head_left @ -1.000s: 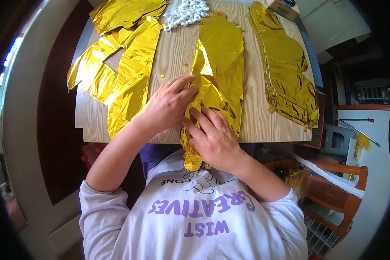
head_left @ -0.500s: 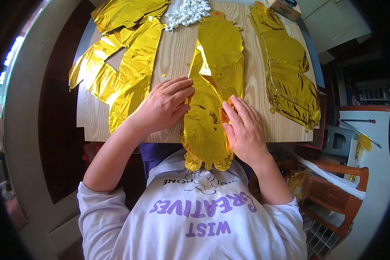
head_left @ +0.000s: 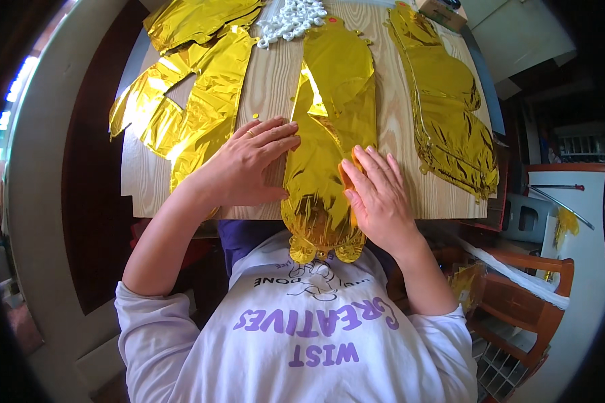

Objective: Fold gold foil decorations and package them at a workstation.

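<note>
A flat gold foil balloon [head_left: 336, 87] lies lengthwise in front of me, its lobed near end hanging over the table's front edge. A diagonal crease runs across its middle, and a small red dot marks its far end. My left hand [head_left: 259, 161] rests at the balloon's left edge, fingers stretched out and fingertips on the foil. On the right edge lies my right hand [head_left: 380, 191], fingers extended and flat. Something orange shows beneath its fingers; whether that is a separate piece or the foil's reflection, I cannot tell.
Several more flat gold foil balloons lie on the wooden table [head_left: 265, 87]: cut-out shapes [head_left: 215, 101] at left and a wavy one [head_left: 447, 101] at right. White rings [head_left: 292, 20] are heaped at the back, near a cardboard box [head_left: 442, 13]. A wooden chair [head_left: 524, 289] stands at right.
The balloon's far end has shifted slightly left, and its near part has become more wrinkled. My left thumb has moved toward me, while my right hand has stayed nearly in place.
</note>
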`<state>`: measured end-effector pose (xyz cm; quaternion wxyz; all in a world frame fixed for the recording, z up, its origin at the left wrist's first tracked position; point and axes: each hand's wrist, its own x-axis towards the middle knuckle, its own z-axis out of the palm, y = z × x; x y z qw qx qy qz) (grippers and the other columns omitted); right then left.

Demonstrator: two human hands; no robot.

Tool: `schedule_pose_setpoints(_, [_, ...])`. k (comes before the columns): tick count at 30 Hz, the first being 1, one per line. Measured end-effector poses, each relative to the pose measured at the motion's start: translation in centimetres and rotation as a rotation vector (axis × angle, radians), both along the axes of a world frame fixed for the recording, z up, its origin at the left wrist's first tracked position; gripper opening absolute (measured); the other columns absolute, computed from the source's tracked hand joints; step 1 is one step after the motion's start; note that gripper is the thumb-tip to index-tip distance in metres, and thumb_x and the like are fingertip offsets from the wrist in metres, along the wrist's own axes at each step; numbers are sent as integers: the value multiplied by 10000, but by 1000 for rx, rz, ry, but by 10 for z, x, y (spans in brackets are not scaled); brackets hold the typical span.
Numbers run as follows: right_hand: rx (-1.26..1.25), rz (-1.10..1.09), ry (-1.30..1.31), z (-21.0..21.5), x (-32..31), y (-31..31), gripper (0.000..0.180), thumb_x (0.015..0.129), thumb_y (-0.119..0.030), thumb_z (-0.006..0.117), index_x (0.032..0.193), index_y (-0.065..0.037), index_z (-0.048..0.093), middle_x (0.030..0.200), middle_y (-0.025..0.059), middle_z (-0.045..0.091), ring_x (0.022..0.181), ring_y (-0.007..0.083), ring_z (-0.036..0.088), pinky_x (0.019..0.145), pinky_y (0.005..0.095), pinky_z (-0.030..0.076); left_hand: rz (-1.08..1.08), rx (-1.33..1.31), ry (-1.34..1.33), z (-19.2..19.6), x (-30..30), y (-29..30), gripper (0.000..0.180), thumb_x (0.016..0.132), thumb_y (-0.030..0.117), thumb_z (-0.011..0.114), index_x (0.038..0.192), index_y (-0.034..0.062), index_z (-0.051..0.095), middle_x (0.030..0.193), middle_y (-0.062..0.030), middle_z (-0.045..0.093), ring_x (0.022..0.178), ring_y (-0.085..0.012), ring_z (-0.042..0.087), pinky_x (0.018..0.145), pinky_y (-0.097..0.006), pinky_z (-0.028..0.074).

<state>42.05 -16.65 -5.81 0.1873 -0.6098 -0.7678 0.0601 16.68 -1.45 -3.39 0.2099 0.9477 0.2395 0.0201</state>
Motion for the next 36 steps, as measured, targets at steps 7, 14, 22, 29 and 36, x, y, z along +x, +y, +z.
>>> schedule_pose_setpoints(7, [112, 122, 118, 16, -35, 3, 422, 882, -148, 712, 1281, -30, 641, 1364, 177, 576, 1298, 352, 518, 1158, 505, 353, 6, -31, -23, 2, 1, -3, 1038, 646, 345, 890, 1528, 80, 411, 1577, -116, 420, 1512, -310, 303, 1266, -485, 205])
schedule_pose_setpoints(14, [176, 210, 59, -4, -75, 23, 364, 878, -162, 603, 1180, 32, 663, 1259, 196, 601, 1068, 310, 567, 980, 442, 442, 18, -60, -46, 4, 1, -4, 1022, 641, 318, 870, 1521, 69, 413, 1563, -134, 432, 1512, -318, 302, 1260, -485, 214])
schedule_pose_setpoints(22, [129, 223, -17, -1, -80, 18, 367, 870, -128, 603, 1183, 50, 670, 1279, 195, 615, 1073, 309, 570, 977, 439, 451, -21, 14, -182, -4, 5, 26, 591, 844, 257, 746, 1366, 28, 587, 1453, -180, 537, 1410, -340, 445, 1187, -474, 331])
schedule_pose_setpoints(29, [143, 221, -104, -1, -80, 15, 396, 875, -174, 581, 1187, 52, 675, 1288, 203, 606, 1135, 303, 553, 1043, 434, 398, 22, 417, -171, -25, 42, 74, 409, 922, 276, 695, 1244, 26, 659, 1337, -122, 636, 1292, -314, 552, 1111, -448, 408])
schedule_pose_setpoints(36, [127, 238, -100, 2, -77, 14, 399, 890, -168, 567, 1225, 26, 663, 1327, 204, 607, 1103, 293, 566, 1027, 444, 399, 118, 399, -129, -27, 62, 116, 362, 927, 266, 672, 1226, 61, 671, 1341, -86, 640, 1301, -292, 538, 1119, -455, 377])
